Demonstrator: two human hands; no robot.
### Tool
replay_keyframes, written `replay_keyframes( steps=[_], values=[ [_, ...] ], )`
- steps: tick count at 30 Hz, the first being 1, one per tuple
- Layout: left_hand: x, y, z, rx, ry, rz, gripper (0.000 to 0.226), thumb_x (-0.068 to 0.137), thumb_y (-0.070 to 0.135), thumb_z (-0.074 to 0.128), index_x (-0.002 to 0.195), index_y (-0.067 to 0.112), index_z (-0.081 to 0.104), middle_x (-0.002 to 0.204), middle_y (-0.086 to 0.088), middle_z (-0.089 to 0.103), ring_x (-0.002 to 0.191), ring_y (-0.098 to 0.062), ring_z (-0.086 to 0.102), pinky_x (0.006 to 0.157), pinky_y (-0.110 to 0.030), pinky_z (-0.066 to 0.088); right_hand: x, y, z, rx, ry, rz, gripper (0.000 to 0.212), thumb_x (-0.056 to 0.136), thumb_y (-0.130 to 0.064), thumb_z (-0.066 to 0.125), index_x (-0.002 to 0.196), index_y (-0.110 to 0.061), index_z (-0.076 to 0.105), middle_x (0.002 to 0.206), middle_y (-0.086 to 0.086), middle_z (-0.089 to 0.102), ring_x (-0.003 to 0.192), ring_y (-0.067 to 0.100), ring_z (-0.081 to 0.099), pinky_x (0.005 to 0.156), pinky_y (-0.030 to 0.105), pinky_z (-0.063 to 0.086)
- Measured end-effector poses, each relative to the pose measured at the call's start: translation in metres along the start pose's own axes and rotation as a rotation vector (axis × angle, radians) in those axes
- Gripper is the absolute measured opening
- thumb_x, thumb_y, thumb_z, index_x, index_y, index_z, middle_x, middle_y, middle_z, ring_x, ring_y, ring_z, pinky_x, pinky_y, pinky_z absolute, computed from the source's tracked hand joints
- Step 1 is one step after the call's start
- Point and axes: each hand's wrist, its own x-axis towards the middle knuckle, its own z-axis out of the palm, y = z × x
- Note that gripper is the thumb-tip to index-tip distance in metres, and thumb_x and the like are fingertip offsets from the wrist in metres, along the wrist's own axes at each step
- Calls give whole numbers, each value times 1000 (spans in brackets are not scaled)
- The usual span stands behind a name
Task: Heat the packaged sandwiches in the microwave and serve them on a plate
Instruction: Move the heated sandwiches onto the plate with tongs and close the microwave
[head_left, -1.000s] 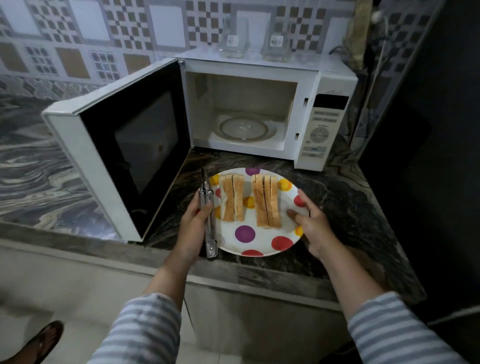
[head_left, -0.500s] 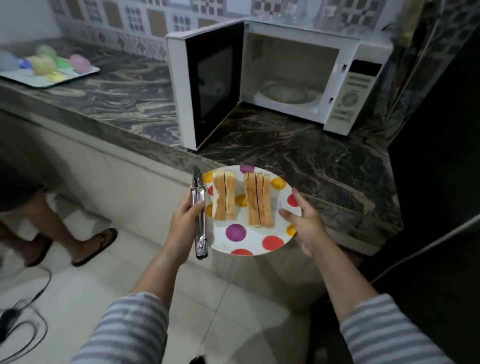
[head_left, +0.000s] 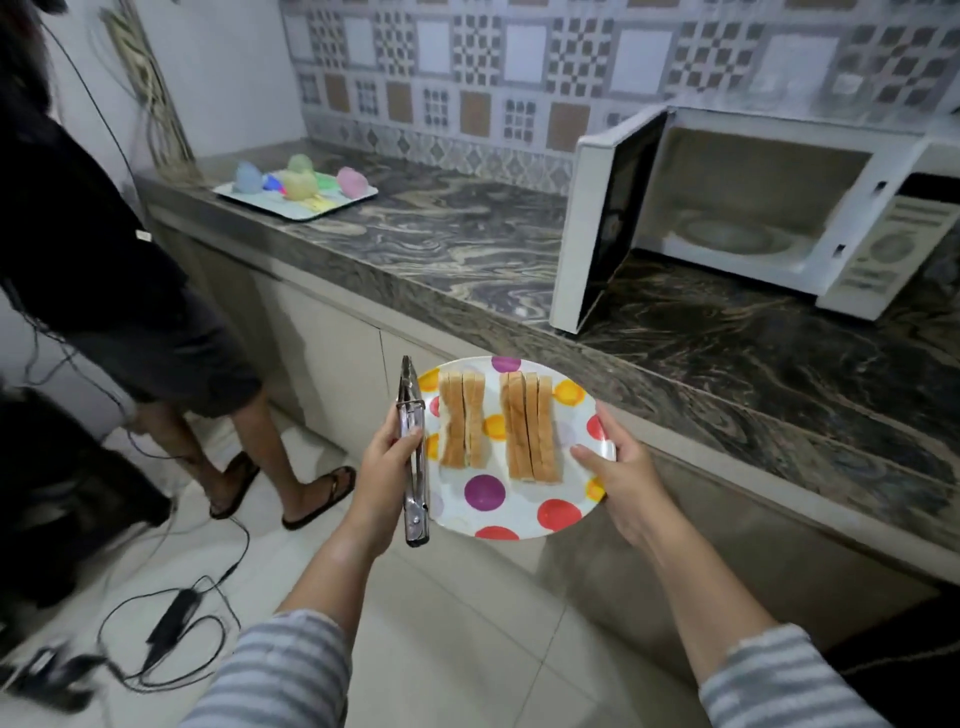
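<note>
Head view: both hands (head_left: 387, 462) grip the plate's (head_left: 511, 512) rims over open floor (head_left: 467, 613), left also clamping tongs (head_left: 413, 452).

A white plate (head_left: 511, 512) with coloured polka dots was held level at lower centre of the frame, off the counter. Two sandwiches were laid on it side by side, both on edge with toasted crusts upward: one (head_left: 462, 420) toward the left, the thicker one (head_left: 531, 426) toward the right. At upper right, the white microwave (head_left: 852, 260) was seen with its door (head_left: 597, 228) swung open and its cavity empty.
</note>
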Motion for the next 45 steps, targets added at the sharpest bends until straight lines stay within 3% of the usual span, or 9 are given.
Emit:
replay_keyframes(
  steps=[5, 11, 17, 24, 28, 33, 38, 42, 45],
  values=[
    [34, 18, -69, 10, -29, 26, 35, 100, 12, 41, 130, 23, 56, 119, -3, 68, 109, -23, 65, 89, -37, 53, 8, 6, 75, 49, 21, -9, 69, 87, 6, 61, 142, -29, 41, 114, -10, 61, 104, 21, 62, 81, 39, 54],
    [92, 24, -125, -43, -63, -7, 35, 100, 16, 42, 129, 30, 56, 124, -7, 64, 115, -31, 61, 100, -55, 44, 37, 4, 139, 33, 54, -14, 69, 88, 5, 61, 145, -27, 39, 107, -21, 54, 101, 17, 62, 73, 35, 56],
    [175, 28, -138, -77, -70, -13, 35, 99, 12, 42, 127, 25, 58, 121, -8, 66, 113, -30, 62, 101, -54, 44, 101, -11, 172, 7, 96, -53, 68, 88, 6, 60, 145, -25, 39, 122, -8, 51, 104, 18, 59, 77, 34, 56],
    [299, 47, -111, -49, -128, 43, 36, 96, 7, 44, 124, 22, 61, 120, -6, 67, 115, -28, 61, 105, -52, 40, 211, -44, 177, -21, 152, -143, 66, 86, 9, 60, 142, -23, 43, 103, -13, 61, 88, 8, 63, 65, 22, 57],
    [369, 56, -89, -20, -150, 73, 36, 91, 13, 49, 123, 23, 62, 121, -3, 67, 116, -24, 60, 107, -49, 39, 275, -68, 173, -116, 208, -173, 70, 85, 1, 67, 144, -24, 40, 134, 3, 55, 115, 21, 58, 96, 43, 51],
    [448, 66, -63, 30, -222, 93, 30, 92, 17, 51, 119, 24, 64, 116, 3, 69, 113, -20, 61, 99, -39, 46, 339, -91, 167, -251, 269, -205, 67, 90, -8, 63, 148, -25, 34, 141, 2, 49, 124, 20, 50, 101, 38, 46],
    [549, 49, -43, 159, -286, 119, 56, 74, 49, 58, 128, 34, 56, 133, 6, 58, 125, -19, 53, 107, -50, 38, 404, -101, 164, -425, 358, -197, 66, 94, -18, 58, 151, -25, 24, 146, 2, 44, 131, 18, 44, 107, 33, 38],
    [628, 21, -22, 288, -329, 160, 62, 74, 60, 55, 132, 38, 52, 137, 13, 54, 129, -13, 48, 111, -51, 32, 452, -100, 160, -539, 453, -140, 65, 96, -31, 54, 151, -30, 19, 149, -1, 39, 137, 20, 36, 112, 37, 31],
    [662, 12, -4, 393, -372, 143, 64, 73, 63, 50, 134, 40, 49, 141, 17, 49, 133, -9, 42, 113, -52, 25, 482, -93, 152, -637, 518, -73, 69, 94, -44, 49, 152, -36, 13, 155, 2, 31, 145, 23, 21, 115, 50, 21]
  ],
)
